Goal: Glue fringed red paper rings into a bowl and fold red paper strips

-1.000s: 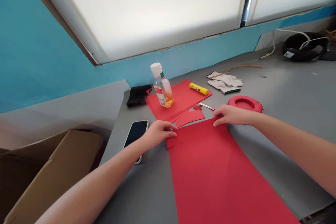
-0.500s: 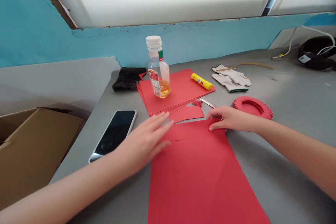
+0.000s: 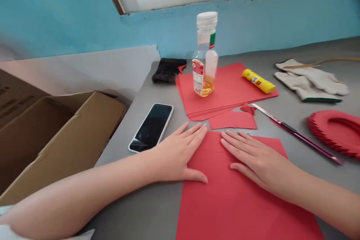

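Observation:
A large sheet of red paper [image 3: 230,206] lies on the grey table in front of me, with a faint crease or cut line near its far edge. My left hand [image 3: 182,153] rests flat across the sheet's far left corner, thumb spread out. Lying flat on the far part, fingers stretched, is my right hand [image 3: 258,157]. Beyond the hands sit a smaller red paper piece [image 3: 233,120] and some red scraps [image 3: 248,108]. A slim utility knife [image 3: 298,135] with its blade out lies to the right of them.
A bottle [image 3: 206,56] and a yellow glue stick [image 3: 258,81] stand and lie on a red paper stack [image 3: 227,101]. Around these are a phone [image 3: 152,127], black cloth [image 3: 168,70], white gloves [image 3: 312,80] and a pleated red ring [image 3: 334,131]. A cardboard box [image 3: 70,146] is left.
My right hand has let go of the sheet's far edge and now lies flat on it. My left hand has come down onto the paper. The view has shifted, uncovering the knife.

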A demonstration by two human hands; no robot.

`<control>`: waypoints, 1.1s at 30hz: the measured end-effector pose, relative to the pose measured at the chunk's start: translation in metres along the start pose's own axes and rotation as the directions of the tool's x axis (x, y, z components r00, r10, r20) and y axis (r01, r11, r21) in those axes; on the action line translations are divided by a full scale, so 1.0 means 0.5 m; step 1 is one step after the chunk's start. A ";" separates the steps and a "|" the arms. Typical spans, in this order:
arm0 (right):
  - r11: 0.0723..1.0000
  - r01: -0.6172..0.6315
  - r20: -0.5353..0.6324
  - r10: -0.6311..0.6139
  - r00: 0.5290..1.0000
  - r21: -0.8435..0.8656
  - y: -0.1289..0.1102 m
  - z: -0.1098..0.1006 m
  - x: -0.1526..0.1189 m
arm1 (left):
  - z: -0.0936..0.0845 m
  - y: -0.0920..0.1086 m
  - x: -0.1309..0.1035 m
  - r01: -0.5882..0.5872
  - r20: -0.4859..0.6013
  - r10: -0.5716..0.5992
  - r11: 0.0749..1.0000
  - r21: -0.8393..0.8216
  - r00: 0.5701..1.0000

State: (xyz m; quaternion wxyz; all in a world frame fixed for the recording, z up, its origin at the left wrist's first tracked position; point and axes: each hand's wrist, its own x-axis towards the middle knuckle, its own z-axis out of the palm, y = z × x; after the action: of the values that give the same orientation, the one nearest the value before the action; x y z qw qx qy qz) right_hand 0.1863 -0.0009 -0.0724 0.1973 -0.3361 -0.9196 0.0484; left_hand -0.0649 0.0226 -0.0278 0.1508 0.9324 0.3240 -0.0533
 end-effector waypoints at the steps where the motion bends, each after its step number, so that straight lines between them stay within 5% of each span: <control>1: 1.000 0.013 -0.010 -0.013 1.000 -0.012 0.004 0.006 -0.003 | -0.004 -0.008 -0.002 0.011 0.008 -0.011 1.000 0.008 1.000; 7: 0.998 0.046 -0.045 -0.048 0.998 -0.040 0.011 0.008 -0.003 | -0.022 -0.032 -0.021 0.049 0.010 -0.049 0.998 0.041 0.999; 14: 0.996 0.047 -0.080 -0.052 0.995 -0.070 0.008 0.021 -0.007 | 0.012 0.063 -0.010 -0.185 -0.070 0.180 0.979 -0.081 0.981; 20: 0.984 0.074 -0.016 -0.078 0.997 -0.162 0.000 0.005 -0.001 | 0.056 0.068 0.005 -0.129 -0.161 0.108 0.984 -0.123 0.981; 33: 0.990 -0.039 0.049 0.046 0.998 -0.137 -0.008 -0.030 0.004 | 0.041 0.052 0.023 -0.029 -0.228 0.050 0.995 0.094 0.972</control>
State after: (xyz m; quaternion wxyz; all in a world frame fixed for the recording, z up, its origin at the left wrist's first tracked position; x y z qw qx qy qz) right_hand 0.1883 -0.0032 -0.0573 0.1490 -0.3671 -0.9182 -0.0016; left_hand -0.0396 0.0034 -0.0433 0.0711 0.9444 0.3180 0.0436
